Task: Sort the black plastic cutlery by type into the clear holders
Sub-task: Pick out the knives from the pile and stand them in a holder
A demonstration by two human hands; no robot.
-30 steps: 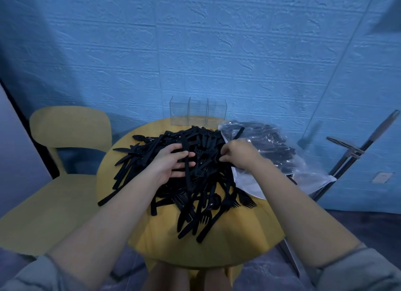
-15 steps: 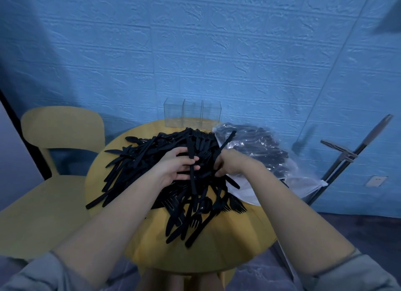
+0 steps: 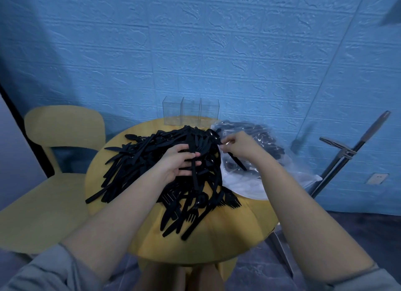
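A big heap of black plastic cutlery (image 3: pixel 138 164) covers the round yellow table (image 3: pixel 217 243): knives, forks and spoons mixed. My left hand (image 3: pixel 180 162) lies on top of the heap and holds a long black piece (image 3: pixel 193 171) between its fingers. My right hand (image 3: pixel 240 144) is at the heap's right edge and pinches a black spoon (image 3: pixel 213 135) by its handle. Three clear holders (image 3: pixel 191 111) stand side by side at the table's far edge, with nothing visible in them.
A clear plastic bag (image 3: pixel 260 160) with more black cutlery lies on the table's right side. A yellow chair (image 3: pixel 58 125) stands to the left. A metal stand (image 3: pixel 347 154) leans at the right, before the blue wall.
My right hand has moved right and up from the heap's middle to its right edge, lifting a spoon. My left hand stays on the heap with the long piece.
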